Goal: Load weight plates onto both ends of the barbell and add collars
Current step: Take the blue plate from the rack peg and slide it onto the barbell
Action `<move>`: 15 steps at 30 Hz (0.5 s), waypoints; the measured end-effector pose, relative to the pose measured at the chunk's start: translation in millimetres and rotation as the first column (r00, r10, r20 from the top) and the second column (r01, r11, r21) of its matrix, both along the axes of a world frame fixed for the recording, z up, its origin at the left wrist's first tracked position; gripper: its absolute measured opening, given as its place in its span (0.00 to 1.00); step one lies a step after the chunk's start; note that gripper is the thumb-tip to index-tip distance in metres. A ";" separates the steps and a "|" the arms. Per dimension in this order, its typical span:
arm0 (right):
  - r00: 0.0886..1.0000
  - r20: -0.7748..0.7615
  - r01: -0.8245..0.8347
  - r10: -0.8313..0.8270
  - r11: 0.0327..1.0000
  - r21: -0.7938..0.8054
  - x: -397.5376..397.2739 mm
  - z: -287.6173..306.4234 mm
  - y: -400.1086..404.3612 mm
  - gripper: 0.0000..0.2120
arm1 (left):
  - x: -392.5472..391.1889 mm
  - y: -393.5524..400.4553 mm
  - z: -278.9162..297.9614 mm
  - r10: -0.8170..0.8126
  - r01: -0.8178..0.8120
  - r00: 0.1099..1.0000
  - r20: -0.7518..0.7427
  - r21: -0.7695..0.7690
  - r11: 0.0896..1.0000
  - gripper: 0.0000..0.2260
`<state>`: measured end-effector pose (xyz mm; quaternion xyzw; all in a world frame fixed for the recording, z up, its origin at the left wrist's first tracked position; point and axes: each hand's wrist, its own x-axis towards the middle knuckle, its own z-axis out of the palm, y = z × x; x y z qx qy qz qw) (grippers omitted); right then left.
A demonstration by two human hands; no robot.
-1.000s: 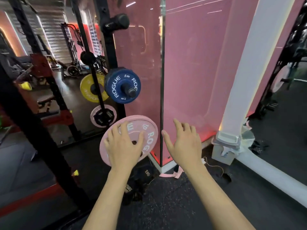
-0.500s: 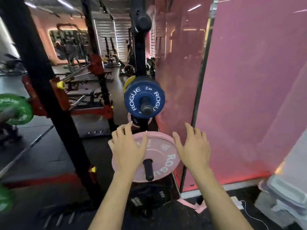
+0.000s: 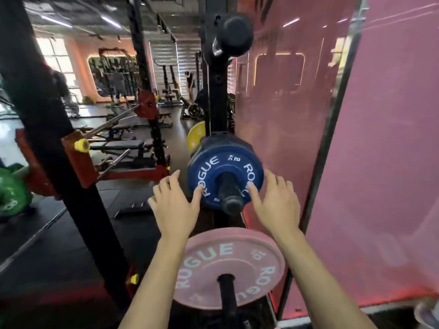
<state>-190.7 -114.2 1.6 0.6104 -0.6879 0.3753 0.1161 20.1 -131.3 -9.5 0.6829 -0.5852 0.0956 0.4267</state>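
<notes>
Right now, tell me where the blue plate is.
In the head view, the blue plate hangs at centre on a storage peg of the black upright, directly above the pink plate, between both hands' fingertips.

Hidden and cut-off parts
Green plate [image 3: 10, 194] was cut by left edge; yellow plate [image 3: 197, 136] sat mostly behind the post [image 3: 217, 103]; background people were blurred.

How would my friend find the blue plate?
Find the black post beside the pink wall. Pegs on it hold plates; the blue plate is above the pink plate, between both hands. It is smaller, marked ROGUE.
</notes>
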 end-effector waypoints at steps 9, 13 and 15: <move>0.998 0.049 0.031 -0.028 0.997 -0.070 7.6 2.4 -39.8 0.30 | 5.0 -35.8 -14.6 -0.184 0.162 0.979 -0.086 -0.219 0.962 0.23; 0.999 0.035 0.036 -0.033 0.994 -0.106 6.4 3.8 -38.2 0.30 | 2.0 -34.1 -16.6 -0.176 0.152 0.983 -0.059 -0.296 0.943 0.20; 0.999 0.025 0.045 -0.042 0.995 -0.094 8.0 5.0 -36.1 0.30 | -0.1 -31.0 -16.6 -0.193 0.165 0.979 -0.060 -0.317 0.934 0.19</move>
